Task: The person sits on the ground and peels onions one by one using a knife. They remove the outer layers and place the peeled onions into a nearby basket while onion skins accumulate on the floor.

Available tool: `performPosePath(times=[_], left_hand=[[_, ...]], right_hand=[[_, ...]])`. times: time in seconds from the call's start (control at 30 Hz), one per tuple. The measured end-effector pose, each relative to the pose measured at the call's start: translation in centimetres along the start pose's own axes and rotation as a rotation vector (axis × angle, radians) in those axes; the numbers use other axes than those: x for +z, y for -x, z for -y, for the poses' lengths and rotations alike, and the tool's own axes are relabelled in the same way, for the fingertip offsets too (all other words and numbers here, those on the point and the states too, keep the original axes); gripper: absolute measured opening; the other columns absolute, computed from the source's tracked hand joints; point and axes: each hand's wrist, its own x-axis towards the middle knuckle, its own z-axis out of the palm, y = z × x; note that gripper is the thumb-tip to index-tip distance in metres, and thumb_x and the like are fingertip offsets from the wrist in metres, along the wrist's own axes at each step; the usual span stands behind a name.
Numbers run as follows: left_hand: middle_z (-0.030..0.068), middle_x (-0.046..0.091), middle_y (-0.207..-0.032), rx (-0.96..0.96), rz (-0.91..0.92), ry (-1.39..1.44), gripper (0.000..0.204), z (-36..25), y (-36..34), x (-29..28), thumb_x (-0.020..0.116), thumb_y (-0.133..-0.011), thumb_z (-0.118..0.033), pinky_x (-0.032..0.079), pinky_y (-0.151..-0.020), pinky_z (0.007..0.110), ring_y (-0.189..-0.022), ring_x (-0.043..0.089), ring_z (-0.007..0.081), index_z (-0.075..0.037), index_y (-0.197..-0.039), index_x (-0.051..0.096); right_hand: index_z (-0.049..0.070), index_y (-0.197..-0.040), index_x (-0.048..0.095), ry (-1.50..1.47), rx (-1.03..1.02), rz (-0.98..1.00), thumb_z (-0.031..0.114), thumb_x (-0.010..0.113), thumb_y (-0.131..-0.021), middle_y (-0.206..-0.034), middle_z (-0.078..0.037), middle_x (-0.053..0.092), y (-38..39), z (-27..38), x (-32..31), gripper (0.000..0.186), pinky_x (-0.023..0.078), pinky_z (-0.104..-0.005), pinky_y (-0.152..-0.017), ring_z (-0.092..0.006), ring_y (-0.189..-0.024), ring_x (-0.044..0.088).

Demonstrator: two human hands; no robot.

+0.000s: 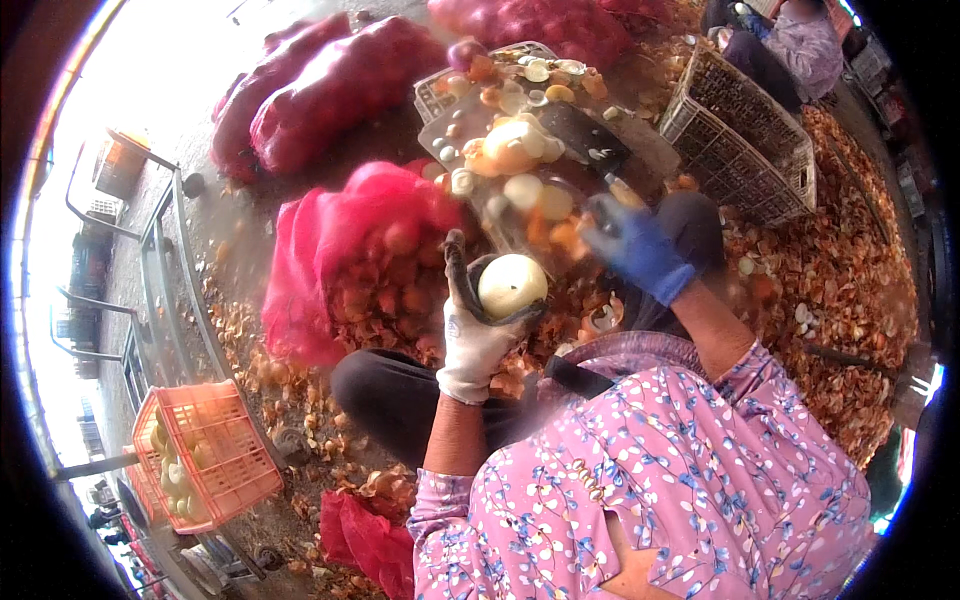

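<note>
My left hand, in a white glove with dark palm and fingers, cups a peeled pale onion from below. The thumb stands up beside the onion. To its right, my right hand in a blue glove is blurred by motion. Its fingers look curled, and a slim tan piece juts out past them; its kind is too smeared to tell. Ahead of both hands, peeled and cut onions lie heaped on a crate, next to a dark flat slab.
An open red mesh sack of unpeeled onions sits at the left, with full sacks behind. An empty plastic crate stands right; an orange crate holds peeled onions. Onion skins cover the floor. Another person sits far right.
</note>
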Motion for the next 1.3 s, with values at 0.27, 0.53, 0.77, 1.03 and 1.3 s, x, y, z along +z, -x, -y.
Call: performPosePath(times=[0.27, 0.53, 0.77, 1.03, 1.3], left_hand=[[0.0179, 0.057, -0.110, 0.338, 0.031, -0.821, 0.103, -0.7, -0.2, 0.3, 0.084, -0.064, -0.019, 0.051, -0.083, 0.032, -0.100, 0.060, 0.0266, -0.003, -0.146, 0.024], [0.0142, 0.056, -0.114, -0.244, -0.095, 0.713, 0.081, -0.2, 0.2, -1.3, 0.070, -0.076, -0.019, 0.056, -0.076, 0.038, -0.101, 0.061, 0.0286, -0.008, -0.144, 0.026], [0.0118, 0.059, -0.120, -0.228, -0.011, 1.135, 0.058, 1.1, 1.3, -3.4, 0.052, -0.087, -0.047, 0.049, -0.088, 0.043, -0.109, 0.056, 0.0271, -0.008, -0.129, 0.047], [0.0113, 0.058, -0.122, -0.214, 0.001, 1.305, 0.054, -0.2, 2.4, -4.5, 0.056, -0.088, -0.043, 0.046, -0.095, 0.043, -0.110, 0.056, 0.0279, -0.006, -0.126, 0.049], [0.0126, 0.057, -0.119, -0.267, -0.291, 1.030, 0.051, 1.0, 3.8, -3.2, 0.063, -0.086, -0.034, 0.049, -0.093, 0.046, -0.111, 0.056, 0.0293, -0.007, -0.127, 0.049]], right_hand=[[0.003, -0.097, 0.059, -0.170, -0.126, 0.108, 0.021, 0.067, -0.085, -0.079, -0.004, 0.058, 2.3, 2.8, 4.9, 0.023, 0.047, -0.0273, -0.065, -0.0097, -0.072, 0.052], [0.003, -0.093, 0.063, -0.193, 0.063, 0.034, 0.012, 0.059, -0.087, -0.073, 0.000, 0.059, 1.7, 0.3, 2.5, 0.011, 0.044, -0.0246, -0.056, -0.0053, -0.062, 0.049], [0.002, -0.093, 0.066, -0.332, 0.155, 0.217, 0.015, 0.057, -0.091, -0.076, 0.006, 0.057, 3.1, 2.4, 3.2, 0.017, 0.041, -0.0210, -0.059, -0.0026, -0.068, 0.048], [0.002, -0.099, 0.066, -0.111, -0.301, 0.232, 0.021, 0.060, -0.092, -0.081, -0.011, 0.066, 2.9, 4.7, 4.8, 0.021, 0.048, -0.0319, -0.062, -0.0217, -0.072, 0.063], [0.008, -0.110, 0.058, 0.310, -0.678, 0.281, 0.024, 0.059, -0.088, -0.079, -0.012, 0.061, 3.2, 7.8, 4.9, 0.026, 0.047, -0.0426, -0.058, -0.0328, -0.072, 0.062]])
